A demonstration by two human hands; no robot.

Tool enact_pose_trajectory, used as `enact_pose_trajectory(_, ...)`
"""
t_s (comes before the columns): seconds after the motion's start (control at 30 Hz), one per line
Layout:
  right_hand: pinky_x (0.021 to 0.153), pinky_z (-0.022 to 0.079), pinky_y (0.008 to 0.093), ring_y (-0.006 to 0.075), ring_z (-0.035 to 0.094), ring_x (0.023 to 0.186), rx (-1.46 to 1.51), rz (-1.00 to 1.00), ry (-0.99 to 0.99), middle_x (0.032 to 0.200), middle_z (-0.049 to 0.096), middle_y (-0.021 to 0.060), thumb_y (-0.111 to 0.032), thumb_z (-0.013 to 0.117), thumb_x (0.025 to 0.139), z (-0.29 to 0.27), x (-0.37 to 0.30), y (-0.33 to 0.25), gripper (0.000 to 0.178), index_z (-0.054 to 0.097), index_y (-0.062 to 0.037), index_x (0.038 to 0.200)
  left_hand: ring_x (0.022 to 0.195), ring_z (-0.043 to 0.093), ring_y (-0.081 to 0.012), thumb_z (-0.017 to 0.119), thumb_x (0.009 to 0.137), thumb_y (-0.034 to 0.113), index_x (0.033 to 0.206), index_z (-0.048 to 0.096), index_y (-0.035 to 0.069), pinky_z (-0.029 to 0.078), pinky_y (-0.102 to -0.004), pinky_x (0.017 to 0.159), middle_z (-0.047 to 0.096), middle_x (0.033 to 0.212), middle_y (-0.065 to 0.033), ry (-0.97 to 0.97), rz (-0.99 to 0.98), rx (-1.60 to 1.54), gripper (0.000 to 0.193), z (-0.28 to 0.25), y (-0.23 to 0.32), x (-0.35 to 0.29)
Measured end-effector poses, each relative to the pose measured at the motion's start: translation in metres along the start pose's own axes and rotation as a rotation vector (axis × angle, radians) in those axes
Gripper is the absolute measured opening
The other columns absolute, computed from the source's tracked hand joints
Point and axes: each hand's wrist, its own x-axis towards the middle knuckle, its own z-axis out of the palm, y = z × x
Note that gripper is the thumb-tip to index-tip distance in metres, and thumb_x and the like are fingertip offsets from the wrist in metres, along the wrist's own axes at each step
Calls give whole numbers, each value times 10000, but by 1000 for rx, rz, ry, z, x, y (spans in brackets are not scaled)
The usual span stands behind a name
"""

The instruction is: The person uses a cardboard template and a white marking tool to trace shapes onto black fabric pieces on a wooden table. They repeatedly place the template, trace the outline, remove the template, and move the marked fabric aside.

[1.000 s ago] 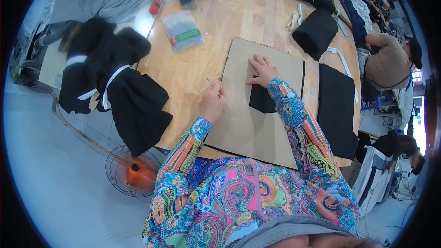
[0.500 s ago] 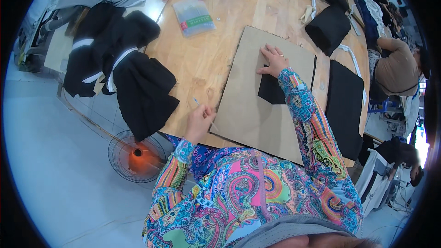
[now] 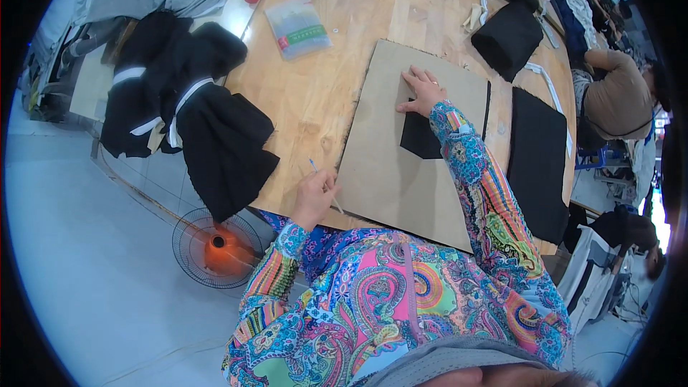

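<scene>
A brown cardboard pattern piece (image 3: pixel 380 150) lies on black fabric, whose dark edge shows along its right and lower sides. My right hand (image 3: pixel 424 92) presses on its upper part with fingers spread and stretched out. Just below that hand, black fabric shows through a cut-out (image 3: pixel 421 136) in the cardboard. By the lower left corner of the piece, my left hand (image 3: pixel 315 197) pinches a thin pen (image 3: pixel 338 206), its point slanting down toward the cardboard edge. Whether the point touches the fabric is too small to tell.
Black fabric bundles (image 3: pixel 222 129) tied with white strips hang over the table's left edge, above an orange fan (image 3: pixel 226 247). A clear plastic packet (image 3: pixel 297 29) lies at the back. Black cut pieces (image 3: pixel 537 165) lie on the right. Another person (image 3: pixel 620 97) sits beyond.
My left hand has moved slightly down and toward the cardboard's lower left corner with the pen. My right hand stays on the cardboard. The whole view has shifted a little.
</scene>
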Motion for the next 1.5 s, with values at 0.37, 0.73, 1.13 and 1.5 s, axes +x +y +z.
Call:
enact_pose_trajectory(0.37,1009,258,668,307,193,1389,-7,10,31,1500,242,-1,-421,804,614,-3,-7,-4,911,370,-245,1395,759,612,-137,681,745,-25,708,468,26,478,-267,641,671,898,-107,33,10,-12,222,4,-4,1)
enact_pose_trajectory(0.73,1000,234,712,301,159,1401,-21,10,7,1510,208,-6,-454,790,628,-2,-4,-2,913,343,-263,1401,648,540,-124,667,750,-2,717,480,31,445,-270,579,638,805,-66,79,6,-82,193,9,-9,1)
enact_pose_trajectory(1.13,994,222,724,303,159,1401,11,26,1,1508,214,-13,-449,811,605,4,0,0,935,347,-284,1401,868,572,-317,597,784,32,869,514,11,462,-399,744,582,800,-125,10,600,294,121,34,78,89)
enact_pose_trajectory(1.5,1017,191,706,298,312,1333,111,-86,65,1448,331,33,-373,854,538,10,-8,45,914,435,-205,1332,849,577,-322,586,767,64,850,516,30,482,-425,717,595,801,-148,-156,638,688,113,71,79,163)
